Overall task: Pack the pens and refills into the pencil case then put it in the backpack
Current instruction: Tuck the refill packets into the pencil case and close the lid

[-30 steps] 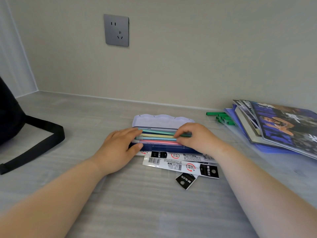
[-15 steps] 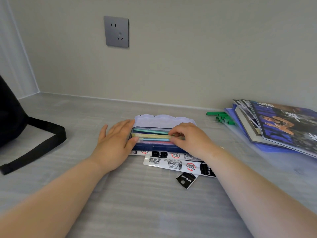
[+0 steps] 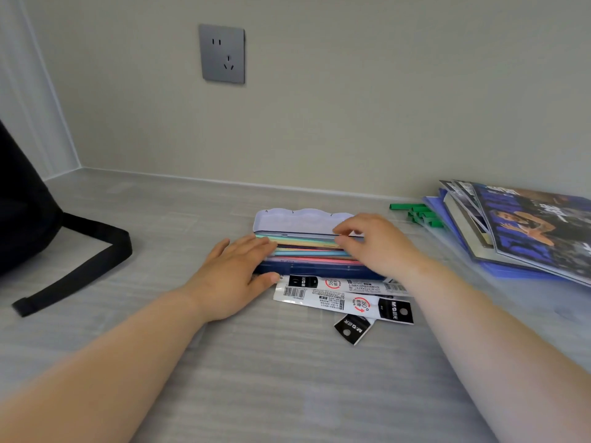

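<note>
A dark blue pencil case [image 3: 319, 270] lies open on the grey desk, its pale lilac lid [image 3: 300, 220] folded back toward the wall. Several pastel pens [image 3: 303, 247] lie side by side inside it. My left hand [image 3: 235, 274] rests flat against the case's left end, fingers over the pen tips. My right hand [image 3: 377, 243] is over the case's right half, thumb and fingers pinched at the pens there. Refill packets [image 3: 339, 298] in white and black wrappers lie on the desk just in front of the case. The black backpack [image 3: 22, 206] stands at the far left.
The backpack's black strap [image 3: 80, 266] loops across the desk on the left. A stack of magazines and a blue folder [image 3: 524, 231] lies at the right, with green clips [image 3: 419, 212] beside it. A grey wall socket [image 3: 222, 54] is on the wall behind.
My right hand has shifted right along the pens and lifted slightly toward the case's back edge. My left hand moved from on top of the pens to the case's left end.
</note>
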A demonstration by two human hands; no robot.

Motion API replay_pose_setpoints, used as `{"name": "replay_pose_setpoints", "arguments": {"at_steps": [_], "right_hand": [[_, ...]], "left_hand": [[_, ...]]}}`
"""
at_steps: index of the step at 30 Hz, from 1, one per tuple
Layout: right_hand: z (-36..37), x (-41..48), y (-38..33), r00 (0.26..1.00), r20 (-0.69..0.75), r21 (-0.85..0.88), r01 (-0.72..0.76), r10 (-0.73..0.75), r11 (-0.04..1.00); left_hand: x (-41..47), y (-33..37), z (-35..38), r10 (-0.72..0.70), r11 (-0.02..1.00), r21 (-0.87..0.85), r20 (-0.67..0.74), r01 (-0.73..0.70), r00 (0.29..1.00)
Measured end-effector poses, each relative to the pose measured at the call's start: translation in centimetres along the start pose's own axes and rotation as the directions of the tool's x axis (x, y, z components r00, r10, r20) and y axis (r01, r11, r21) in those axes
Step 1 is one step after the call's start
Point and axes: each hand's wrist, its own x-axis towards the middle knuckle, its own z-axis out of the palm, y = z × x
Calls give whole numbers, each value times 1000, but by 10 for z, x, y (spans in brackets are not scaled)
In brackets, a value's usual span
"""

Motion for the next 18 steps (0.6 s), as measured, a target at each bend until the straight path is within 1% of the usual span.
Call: {"name": "replay_pose_setpoints", "arguments": {"at_steps": [2,3,4,6,9,12,13,14,16,17,18], "right_hand": [[-19,-4,0,998,-22,104,-59,62,993],[-28,-8,2,996,0,117,-86,86,989],[-37,-14,4,995,36,93,-101,98,991],[-48,-29,11,987,117,28,-118,114,993],[-51,-60,17,974,178,16,-144,139,989],[-40,-85,18,967,237,-10,-93,93,996],[-35,-89,17,968,245,-17,-59,62,998],[-33,-92,17,970,239,-22,-34,38,999],[-31,-93,16,975,221,-22,-25,29,999],[-30,-93,16,976,216,-21,-26,30,999],[-30,-92,17,977,213,-18,-23,27,1000]], "left_hand": [[0,1,-3,26,999,-23,-87,-28,996],[-1,2,-4,37,999,-22,-130,-40,991],[-1,3,-5,49,999,-11,-160,-52,986],[0,3,-6,63,998,16,-172,-61,983],[2,4,-6,51,998,33,-154,-47,987],[-3,8,-7,68,998,20,-158,-65,985],[-6,9,-9,68,997,-15,-166,-72,984],[-9,9,-13,52,993,-93,-186,-70,981],[-18,4,-25,-74,958,-288,-220,8,973],[-23,-4,-31,-147,935,-348,-190,73,971],[-28,-12,-35,-181,932,-339,-135,126,974]]}}
